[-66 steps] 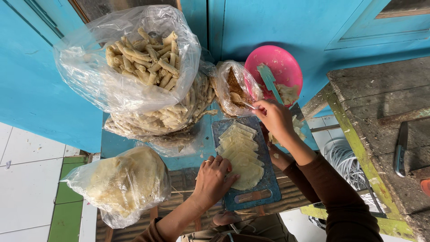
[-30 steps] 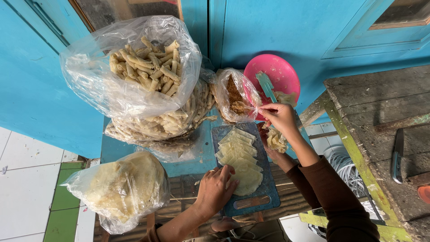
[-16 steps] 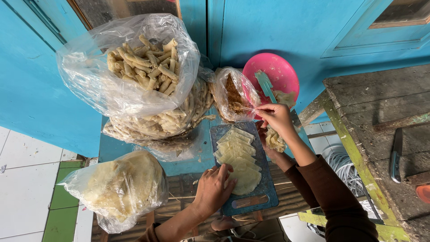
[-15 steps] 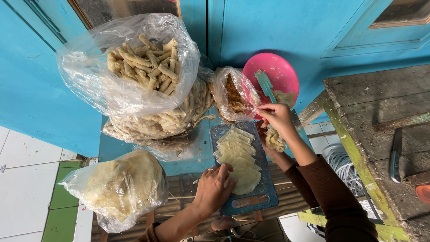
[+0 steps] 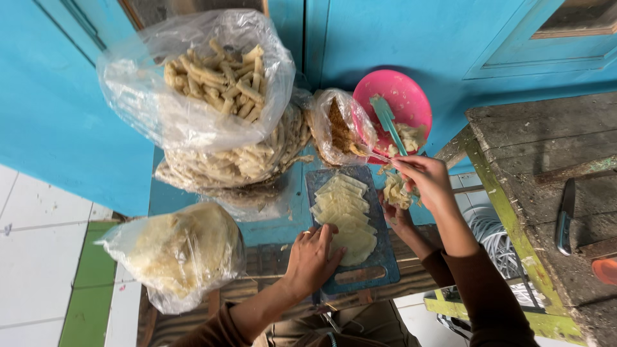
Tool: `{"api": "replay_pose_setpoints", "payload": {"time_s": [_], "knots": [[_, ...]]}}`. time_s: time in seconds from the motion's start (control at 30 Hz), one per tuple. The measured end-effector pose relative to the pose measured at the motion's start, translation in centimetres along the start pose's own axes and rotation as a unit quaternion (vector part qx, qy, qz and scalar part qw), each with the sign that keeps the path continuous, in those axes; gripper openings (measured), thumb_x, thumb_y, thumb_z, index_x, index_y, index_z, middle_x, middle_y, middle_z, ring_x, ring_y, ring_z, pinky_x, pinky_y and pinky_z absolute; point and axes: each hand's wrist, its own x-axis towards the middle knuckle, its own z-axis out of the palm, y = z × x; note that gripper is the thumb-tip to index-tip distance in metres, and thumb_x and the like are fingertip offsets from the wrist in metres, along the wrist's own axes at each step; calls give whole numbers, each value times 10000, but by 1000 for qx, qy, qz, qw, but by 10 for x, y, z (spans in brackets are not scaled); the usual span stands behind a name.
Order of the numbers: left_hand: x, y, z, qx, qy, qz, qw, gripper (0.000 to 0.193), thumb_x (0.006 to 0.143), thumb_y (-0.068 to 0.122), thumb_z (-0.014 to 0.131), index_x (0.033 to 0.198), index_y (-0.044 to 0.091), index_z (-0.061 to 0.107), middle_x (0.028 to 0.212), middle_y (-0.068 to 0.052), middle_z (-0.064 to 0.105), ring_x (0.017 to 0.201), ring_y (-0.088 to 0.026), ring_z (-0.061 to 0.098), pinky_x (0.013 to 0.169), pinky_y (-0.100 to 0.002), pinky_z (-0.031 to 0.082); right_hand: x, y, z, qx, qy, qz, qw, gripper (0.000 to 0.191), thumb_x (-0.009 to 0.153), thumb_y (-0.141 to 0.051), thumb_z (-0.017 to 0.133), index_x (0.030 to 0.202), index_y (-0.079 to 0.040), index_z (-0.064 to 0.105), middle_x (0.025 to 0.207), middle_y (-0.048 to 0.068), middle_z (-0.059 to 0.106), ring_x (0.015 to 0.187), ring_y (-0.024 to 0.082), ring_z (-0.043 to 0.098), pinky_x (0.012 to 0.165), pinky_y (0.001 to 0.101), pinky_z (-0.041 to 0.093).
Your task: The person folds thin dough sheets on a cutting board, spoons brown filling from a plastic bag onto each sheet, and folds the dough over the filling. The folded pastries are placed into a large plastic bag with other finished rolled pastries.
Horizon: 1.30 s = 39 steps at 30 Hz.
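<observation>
left hand point(image 5: 313, 258): we see it resting at the near left edge of the cutting board, fingers loosely curled and spread a little, fingertips touching the nearest pale slice; it grips nothing.
right hand point(image 5: 425, 183): fingers pinched narrow on the end of a thin knife point(image 5: 371, 153) that points toward the small bag.
third hand point(image 5: 400, 217): another hand below our right one, cupped under a clump of pale cut pieces point(image 5: 396, 191).
cutting board point(image 5: 379, 257): blue, on the blue table point(image 5: 270, 228), between our two hands.
slices point(image 5: 344, 212): pale, flat, overlapping in a row along the board.
pink bowl point(image 5: 402, 103): beyond the right hand, with a teal utensil point(image 5: 387, 119) and pale bits inside.
bags: a small clear bag point(image 5: 337, 125) just beside the bowl; a large bag of stick-shaped crackers point(image 5: 205, 83) at far left; a bag of round pale crackers point(image 5: 180, 254) near the left hand.
</observation>
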Motion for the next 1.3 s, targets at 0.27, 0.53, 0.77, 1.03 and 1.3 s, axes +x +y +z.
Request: {"api": "replay_pose_setpoints", "payload": {"time_s": [0.27,0.53,0.77,1.03,1.3], "knots": [[-2,0,3,20,16,4,1000,635,801,475,819,1183,48,545,1026,-136,667,973,-347,624,833,-470,463,-102,46,-44,-21,-37,60,997,224,875,-62,743,1070,46,762,915,66,758,513,71,550,432,222,414],[-5,-4,5,23,10,14,1000,697,782,514,832,1201,45,534,1082,-138,657,1038,-348,608,868,-462,456,-137,69,-47,-54,-88,91,990,230,893,-80,742,1090,31,784,856,107,786,470,58,522,447,206,411],[-5,-2,7,29,7,6,1000,708,771,522,830,1201,47,530,1067,-123,660,1038,-325,606,854,-448,449,-153,65,-24,-168,-64,-42,983,230,867,-69,785,1089,-15,809,894,31,740,545,28,523,504,209,417],[-6,-1,6,31,3,14,999,688,804,515,814,1215,41,532,1078,-122,655,1019,-310,596,860,-440,424,-170,55,-3,-416,14,-413,810,298,809,17,820,1087,-84,792,918,11,666,721,97,667,593,244,543],[-10,-2,1,17,17,48,999,667,837,456,804,1254,25,511,1109,-134,631,1043,-316,568,879,-439,414,-165,40,-7,-420,23,-522,742,287,818,-1,845,1081,-99,788,955,7,661,775,106,685,627,240,575]]}}
